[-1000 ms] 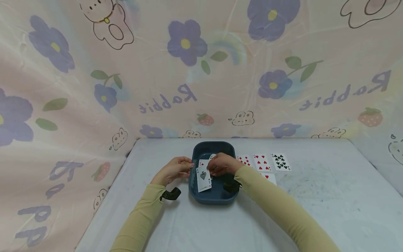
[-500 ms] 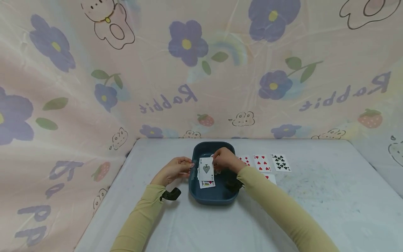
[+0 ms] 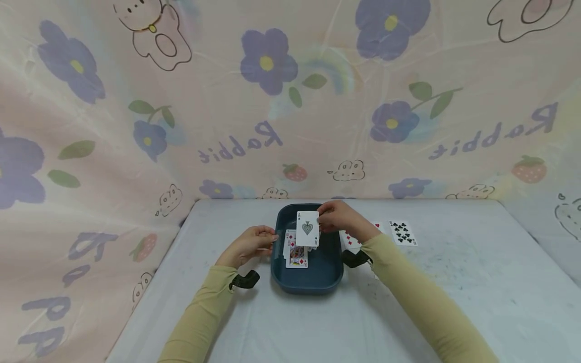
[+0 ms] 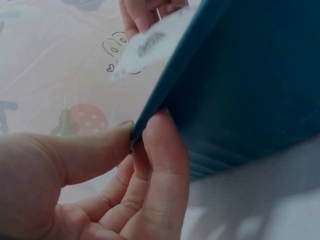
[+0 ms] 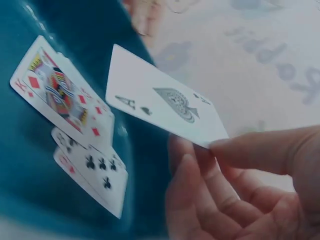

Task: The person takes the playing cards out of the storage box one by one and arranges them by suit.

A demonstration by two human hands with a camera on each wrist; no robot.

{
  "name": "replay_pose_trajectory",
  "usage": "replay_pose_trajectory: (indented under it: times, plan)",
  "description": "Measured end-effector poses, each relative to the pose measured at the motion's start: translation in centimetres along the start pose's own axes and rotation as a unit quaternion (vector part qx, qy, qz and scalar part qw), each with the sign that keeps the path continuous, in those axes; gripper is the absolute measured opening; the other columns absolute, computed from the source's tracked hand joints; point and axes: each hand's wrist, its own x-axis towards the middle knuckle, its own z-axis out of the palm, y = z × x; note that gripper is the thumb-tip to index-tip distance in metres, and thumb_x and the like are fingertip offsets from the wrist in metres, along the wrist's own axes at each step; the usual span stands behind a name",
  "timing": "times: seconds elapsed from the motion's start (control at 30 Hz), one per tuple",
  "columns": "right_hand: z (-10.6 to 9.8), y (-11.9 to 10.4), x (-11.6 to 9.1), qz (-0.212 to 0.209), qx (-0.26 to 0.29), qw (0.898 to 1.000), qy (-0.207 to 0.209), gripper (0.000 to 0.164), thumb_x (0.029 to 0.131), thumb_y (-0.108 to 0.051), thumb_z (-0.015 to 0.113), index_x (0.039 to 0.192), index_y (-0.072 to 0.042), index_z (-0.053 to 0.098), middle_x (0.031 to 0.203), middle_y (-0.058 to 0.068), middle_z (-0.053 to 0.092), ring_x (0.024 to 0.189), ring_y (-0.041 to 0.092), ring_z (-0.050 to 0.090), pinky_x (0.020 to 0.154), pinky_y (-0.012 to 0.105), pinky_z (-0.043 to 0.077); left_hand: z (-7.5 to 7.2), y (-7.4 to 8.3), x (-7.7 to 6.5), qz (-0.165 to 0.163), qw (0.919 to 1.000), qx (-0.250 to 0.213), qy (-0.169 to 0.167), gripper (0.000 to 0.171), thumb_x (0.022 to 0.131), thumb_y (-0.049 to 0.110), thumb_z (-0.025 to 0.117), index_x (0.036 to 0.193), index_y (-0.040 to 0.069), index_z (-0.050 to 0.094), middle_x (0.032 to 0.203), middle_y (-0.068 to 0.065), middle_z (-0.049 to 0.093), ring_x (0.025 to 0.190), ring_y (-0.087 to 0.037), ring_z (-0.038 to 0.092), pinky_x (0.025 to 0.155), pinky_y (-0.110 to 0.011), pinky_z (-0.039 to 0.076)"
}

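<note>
My left hand (image 3: 250,245) pinches the left rim of a dark blue tray (image 3: 308,282), thumb on the outside and fingers against the wall in the left wrist view (image 4: 165,165). Over the tray's right side, my right hand (image 3: 342,220) pinches an ace of spades (image 3: 307,228) between thumb and fingers, the card raised face up. Below it, a king of diamonds (image 3: 297,258) lies on other cards in the tray. The right wrist view shows a clubs card (image 5: 102,170) partly under the king of diamonds (image 5: 60,90).
To the tray's right, face-up cards lie on the white table (image 3: 454,282): a ten of clubs (image 3: 402,233) and a red card (image 3: 350,241) partly behind the right hand. The sleeve covers others. A patterned cloth (image 3: 317,126) rises behind the table.
My right hand has lifted the ace of spades off the stack and moved it up and to the right. The king of diamonds is now uncovered. The left hand stays on the rim.
</note>
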Motion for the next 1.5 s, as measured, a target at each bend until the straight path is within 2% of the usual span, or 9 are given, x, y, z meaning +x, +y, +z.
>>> replay_pose_trajectory:
  times: [0.23,0.57,0.73,0.8,0.87,1.0,1.07,1.17,1.5]
  plan:
    - [-5.3,1.3,-1.9,0.002,0.001,1.0,0.013,0.038,0.095,-0.01,0.057,0.13,0.005,0.048,0.106,0.018,0.061,0.086,0.026,0.063,0.08,0.038,0.053,-0.1,0.0,-0.1,-0.002,1.0,-0.001,-0.003,0.023,0.092,0.011,0.064,0.11,0.0,0.054,0.096,-0.012,0.062,0.078,-0.018,0.061,0.064,-0.027,0.054]
    - [-14.5,7.4,-4.6,0.044,0.038,0.998,0.038,0.054,0.099,-0.014,0.053,0.143,0.007,0.03,0.112,0.009,0.054,0.089,0.013,0.058,0.083,0.032,0.051,-0.3,-0.2,-0.1,-0.003,0.9999,0.004,0.01,0.021,0.092,0.009,0.064,0.109,0.0,0.055,0.096,-0.011,0.062,0.078,-0.017,0.061,0.064,-0.027,0.054]
    - [-18.0,10.2,-5.8,0.078,0.041,0.994,0.057,0.059,0.1,-0.017,0.051,0.147,0.006,0.023,0.13,0.019,0.044,0.09,0.008,0.056,0.086,0.032,0.05,-0.4,-0.2,-0.1,0.0,1.0,0.004,0.009,0.022,0.093,0.01,0.064,0.109,-0.001,0.054,0.097,-0.011,0.062,0.08,-0.017,0.061,0.066,-0.028,0.054]
    - [-19.0,11.1,-6.2,0.093,0.032,0.993,0.065,0.061,0.1,-0.019,0.051,0.147,0.006,0.023,0.136,0.021,0.038,0.09,0.006,0.056,0.088,0.031,0.049,-0.4,-0.2,-0.1,0.001,1.0,0.005,0.009,0.022,0.092,0.01,0.064,0.11,0.0,0.054,0.098,-0.012,0.062,0.08,-0.018,0.061,0.066,-0.028,0.054]
    - [-19.8,11.8,-6.6,0.103,0.025,0.992,0.072,0.061,0.1,-0.02,0.052,0.147,0.007,0.024,0.135,0.02,0.041,0.089,0.004,0.057,0.088,0.031,0.049,-0.4,-0.2,-0.2,0.002,1.0,0.005,0.007,0.023,0.093,0.011,0.064,0.11,-0.001,0.054,0.1,-0.013,0.062,0.08,-0.018,0.061,0.066,-0.028,0.055]
    - [-20.9,13.0,-7.2,0.108,0.019,0.99,0.085,0.061,0.098,-0.019,0.055,0.144,0.011,0.027,0.11,0.002,0.057,0.084,0.004,0.058,0.082,0.029,0.051,-0.4,-0.2,-0.2,-0.003,1.0,-0.002,0.007,0.023,0.093,0.01,0.064,0.111,0.0,0.054,0.1,-0.012,0.062,0.08,-0.018,0.061,0.066,-0.028,0.054]
    - [-21.4,13.6,-7.3,0.108,0.02,0.99,0.093,0.06,0.098,-0.018,0.055,0.142,0.013,0.028,0.098,-0.007,0.058,0.082,0.006,0.058,0.078,0.028,0.052,-0.3,-0.2,-0.2,-0.004,1.0,-0.003,0.008,0.023,0.093,0.011,0.064,0.111,0.0,0.054,0.098,-0.01,0.062,0.079,-0.018,0.061,0.066,-0.028,0.054]
    - [-22.1,14.3,-7.6,0.121,0.013,0.987,0.108,0.058,0.098,-0.017,0.054,0.141,0.013,0.03,0.092,-0.01,0.058,0.081,0.006,0.057,0.075,0.028,0.052,-0.1,-0.2,-0.1,-0.002,1.0,-0.002,0.005,0.024,0.093,0.012,0.064,0.111,-0.001,0.055,0.095,-0.009,0.062,0.079,-0.018,0.061,0.065,-0.028,0.054]
    - [-23.1,16.2,-7.6,0.167,-0.023,0.971,0.17,0.055,0.097,-0.018,0.055,0.138,0.012,0.036,0.095,0.002,0.06,0.077,0.013,0.056,0.068,0.029,0.052,0.1,0.1,-0.2,0.0,1.0,0.005,0.001,0.021,0.093,0.01,0.063,0.109,-0.002,0.056,0.09,-0.008,0.062,0.076,-0.016,0.061,0.062,-0.026,0.054]
